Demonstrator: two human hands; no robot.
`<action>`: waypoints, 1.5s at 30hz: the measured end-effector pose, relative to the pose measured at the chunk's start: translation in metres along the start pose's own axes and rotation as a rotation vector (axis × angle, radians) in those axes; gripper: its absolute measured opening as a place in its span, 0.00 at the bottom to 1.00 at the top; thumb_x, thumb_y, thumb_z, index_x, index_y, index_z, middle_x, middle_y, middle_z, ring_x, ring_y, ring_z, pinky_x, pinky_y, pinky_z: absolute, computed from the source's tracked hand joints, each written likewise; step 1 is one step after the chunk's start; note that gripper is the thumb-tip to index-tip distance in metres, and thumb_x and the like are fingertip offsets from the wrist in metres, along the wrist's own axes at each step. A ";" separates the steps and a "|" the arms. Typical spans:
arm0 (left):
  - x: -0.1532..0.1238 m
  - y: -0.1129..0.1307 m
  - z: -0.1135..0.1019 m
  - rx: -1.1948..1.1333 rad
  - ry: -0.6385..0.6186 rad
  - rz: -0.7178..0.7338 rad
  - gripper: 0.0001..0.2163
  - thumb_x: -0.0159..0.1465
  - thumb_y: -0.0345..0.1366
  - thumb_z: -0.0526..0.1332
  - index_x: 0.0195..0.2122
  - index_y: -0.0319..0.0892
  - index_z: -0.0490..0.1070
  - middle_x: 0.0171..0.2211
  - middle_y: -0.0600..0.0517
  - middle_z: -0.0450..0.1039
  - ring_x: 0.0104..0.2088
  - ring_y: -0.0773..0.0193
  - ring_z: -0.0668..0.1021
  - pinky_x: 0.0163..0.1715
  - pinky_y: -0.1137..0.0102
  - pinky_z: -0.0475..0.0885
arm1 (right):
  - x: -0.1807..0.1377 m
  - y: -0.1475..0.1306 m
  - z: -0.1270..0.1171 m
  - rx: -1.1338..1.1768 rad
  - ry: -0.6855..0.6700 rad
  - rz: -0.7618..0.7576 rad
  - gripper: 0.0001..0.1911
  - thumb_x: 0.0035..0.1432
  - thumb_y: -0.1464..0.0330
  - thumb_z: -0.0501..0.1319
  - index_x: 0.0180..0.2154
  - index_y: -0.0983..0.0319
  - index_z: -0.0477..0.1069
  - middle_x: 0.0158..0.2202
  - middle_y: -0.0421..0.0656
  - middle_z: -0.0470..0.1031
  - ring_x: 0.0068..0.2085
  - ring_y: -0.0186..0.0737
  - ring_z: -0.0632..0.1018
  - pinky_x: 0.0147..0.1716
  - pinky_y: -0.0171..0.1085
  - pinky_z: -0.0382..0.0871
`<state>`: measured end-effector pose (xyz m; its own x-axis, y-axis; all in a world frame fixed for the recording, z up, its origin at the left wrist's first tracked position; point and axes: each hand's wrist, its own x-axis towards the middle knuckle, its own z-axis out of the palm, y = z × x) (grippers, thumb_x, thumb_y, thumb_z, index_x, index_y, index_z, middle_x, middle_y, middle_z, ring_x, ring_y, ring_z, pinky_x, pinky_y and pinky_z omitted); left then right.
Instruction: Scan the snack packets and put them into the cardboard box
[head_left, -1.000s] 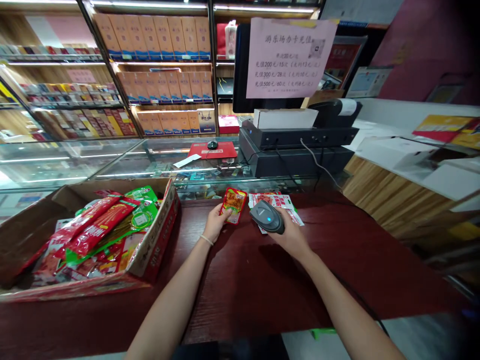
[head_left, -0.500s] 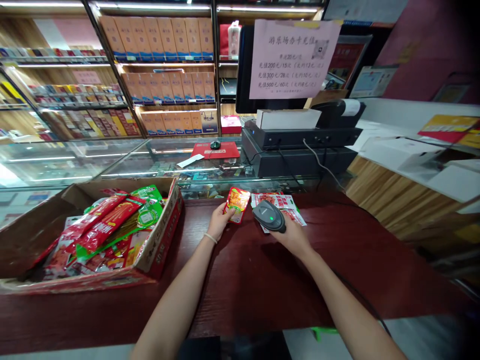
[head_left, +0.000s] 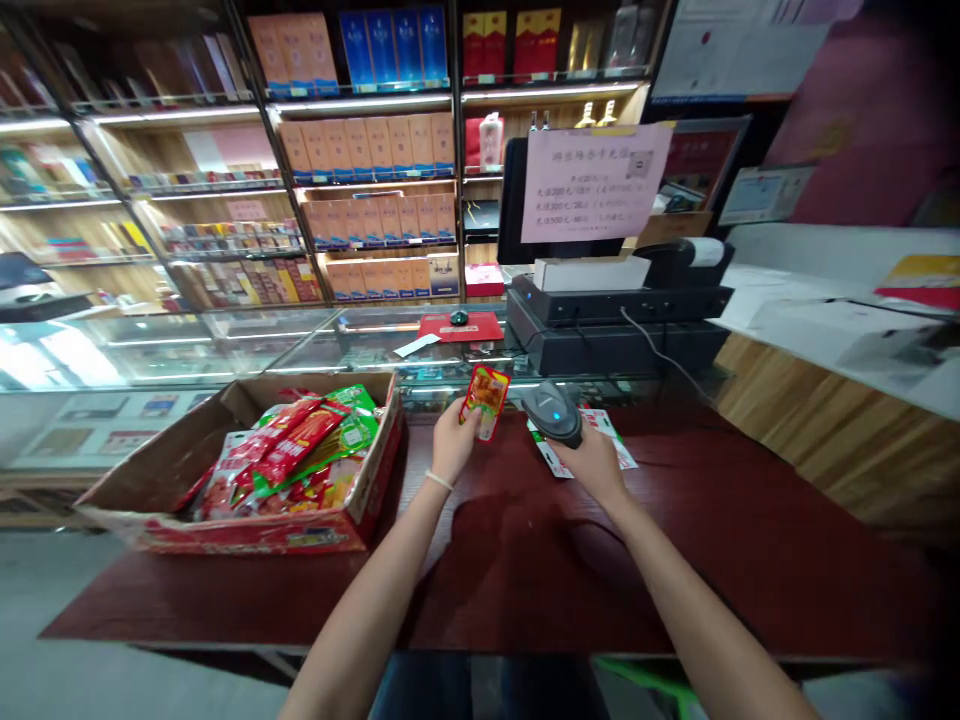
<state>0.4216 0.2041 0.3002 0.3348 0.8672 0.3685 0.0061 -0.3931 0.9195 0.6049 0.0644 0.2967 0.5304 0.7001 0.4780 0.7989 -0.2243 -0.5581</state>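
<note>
My left hand (head_left: 454, 440) is closed on a small red and yellow snack packet (head_left: 487, 397), held up over the dark red table with its printed face towards me. To the right, my right hand (head_left: 592, 460) grips a dark grey barcode scanner (head_left: 553, 410) with a blue light glowing on top. The scanner's head points towards the packet, with a gap between them. Partly hidden below the scanner and right hand, several snack packets (head_left: 611, 430) lie on the table. On the left stands an open cardboard box (head_left: 262, 537) full of red and green snack packets (head_left: 304, 440).
Behind the table, a glass counter (head_left: 300, 345) carries a red mat (head_left: 480, 328) with a mouse (head_left: 459, 317). A monitor (head_left: 512, 215) bearing a pink paper sign (head_left: 596, 185) stands above a black cash drawer (head_left: 622, 345). Shelves of boxed goods line the back.
The snack packet in my left hand and the scanner are lifted slightly higher off the table. The scanner's light has turned from green to blue. My view has tilted up.
</note>
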 end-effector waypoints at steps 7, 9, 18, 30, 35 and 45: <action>0.001 0.072 -0.111 0.311 0.074 0.204 0.14 0.62 0.36 0.59 0.47 0.43 0.77 0.37 0.51 0.79 0.37 0.58 0.77 0.41 0.69 0.68 | 0.007 -0.076 0.025 0.079 0.022 -0.099 0.19 0.51 0.57 0.61 0.42 0.59 0.74 0.33 0.48 0.80 0.37 0.51 0.80 0.31 0.38 0.65; -0.003 0.076 -0.149 0.454 0.062 0.225 0.14 0.62 0.35 0.59 0.48 0.46 0.77 0.37 0.51 0.80 0.38 0.56 0.78 0.42 0.68 0.68 | 0.005 -0.098 0.034 0.075 -0.011 -0.130 0.20 0.51 0.57 0.61 0.44 0.58 0.74 0.33 0.47 0.80 0.37 0.52 0.80 0.31 0.38 0.65; -0.014 0.030 -0.254 1.085 -0.110 0.207 0.14 0.58 0.32 0.63 0.46 0.45 0.75 0.50 0.44 0.73 0.53 0.50 0.72 0.55 0.58 0.64 | -0.008 -0.156 0.073 0.061 -0.099 -0.229 0.17 0.52 0.57 0.61 0.43 0.55 0.73 0.33 0.45 0.81 0.37 0.52 0.80 0.30 0.38 0.64; -0.013 0.047 -0.206 0.948 -0.110 0.304 0.15 0.61 0.35 0.61 0.50 0.43 0.74 0.54 0.42 0.72 0.55 0.49 0.72 0.57 0.56 0.65 | 0.000 -0.124 0.055 -0.042 -0.075 -0.169 0.19 0.53 0.57 0.61 0.45 0.56 0.73 0.34 0.45 0.81 0.36 0.51 0.80 0.29 0.37 0.63; -0.011 0.061 -0.137 0.717 -0.177 0.406 0.15 0.62 0.36 0.60 0.51 0.44 0.74 0.55 0.46 0.71 0.57 0.53 0.71 0.60 0.58 0.63 | 0.008 -0.075 0.031 -0.119 -0.016 -0.093 0.18 0.53 0.57 0.60 0.44 0.56 0.73 0.34 0.45 0.80 0.37 0.51 0.80 0.30 0.38 0.63; -0.005 0.016 0.041 0.402 -0.367 0.396 0.07 0.62 0.36 0.62 0.40 0.43 0.74 0.39 0.47 0.76 0.41 0.57 0.76 0.45 0.64 0.69 | 0.018 0.038 -0.033 -0.254 0.120 0.126 0.20 0.54 0.53 0.59 0.43 0.59 0.74 0.33 0.50 0.81 0.35 0.53 0.80 0.30 0.39 0.63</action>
<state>0.4591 0.1812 0.3072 0.6822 0.5020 0.5316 0.1435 -0.8048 0.5759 0.6541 0.0463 0.3066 0.6471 0.5745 0.5013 0.7623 -0.4771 -0.4373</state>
